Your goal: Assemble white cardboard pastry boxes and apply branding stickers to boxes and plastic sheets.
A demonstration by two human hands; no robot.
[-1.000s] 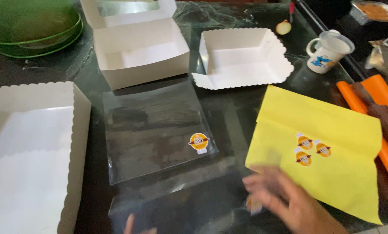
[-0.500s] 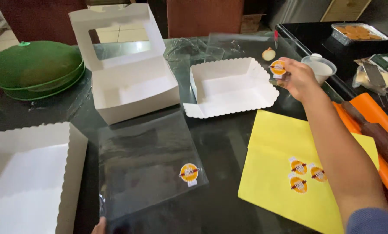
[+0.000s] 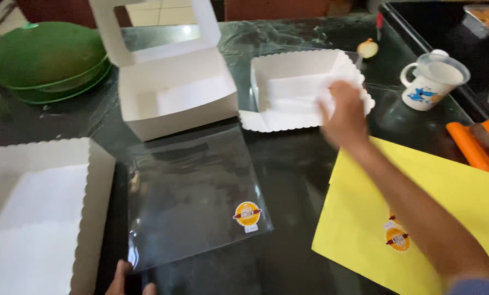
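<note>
My right hand (image 3: 344, 116) reaches forward over the near right rim of a white scalloped paper tray (image 3: 280, 121); it is blurred, and what its fingers hold is hidden. A thin clear film seems to lie over that tray. My left hand (image 3: 131, 279) shows only fingertips at the bottom edge, pinching the near left corner of a clear plastic sheet (image 3: 190, 196). That sheet lies flat on the dark table and carries a round yellow sticker (image 3: 247, 213). Under my right forearm lies a yellow backing sheet (image 3: 468, 196) with more round stickers (image 3: 397, 238).
An open white box with a window lid (image 3: 173, 101) stands behind the clear sheet. A large white scalloped tray (image 3: 86, 180) fills the near left. Green plates (image 3: 42, 60) are stacked far left. A white mug (image 3: 433, 82) and an orange object (image 3: 468, 145) sit at right.
My right hand came back from near the mug and dropped onto the scalloped tray's right side. The view moved closer. My left hand stays at the clear sheet's near corner.
</note>
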